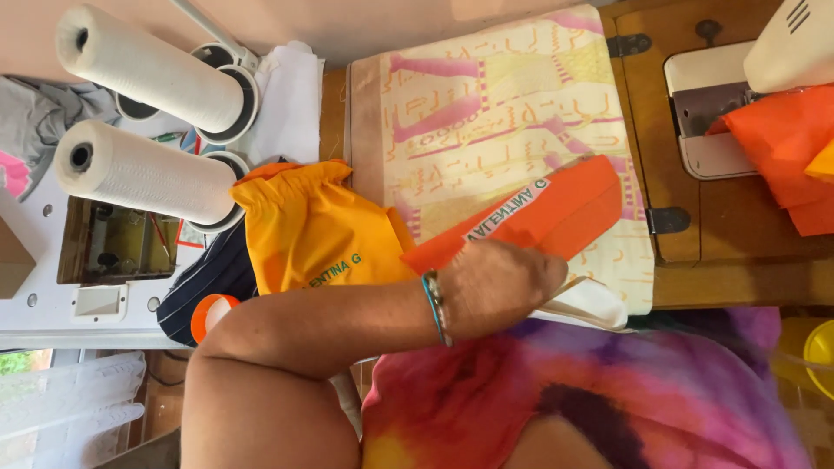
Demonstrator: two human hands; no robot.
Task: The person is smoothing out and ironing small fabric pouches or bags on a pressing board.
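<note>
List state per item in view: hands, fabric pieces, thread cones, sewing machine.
Left hand: grip shut on orange fabric piece, blue wrist bracelet on.
Right hand: not in view.
Orange fabric piece: folded flat, lying on patterned cream cloth.
Yellow gathered fabric garment: crumpled, lying beside the orange piece.
Two white thread cones: full, seated on their stands.
White sewing machine: orange cloth lying under its head.
</note>
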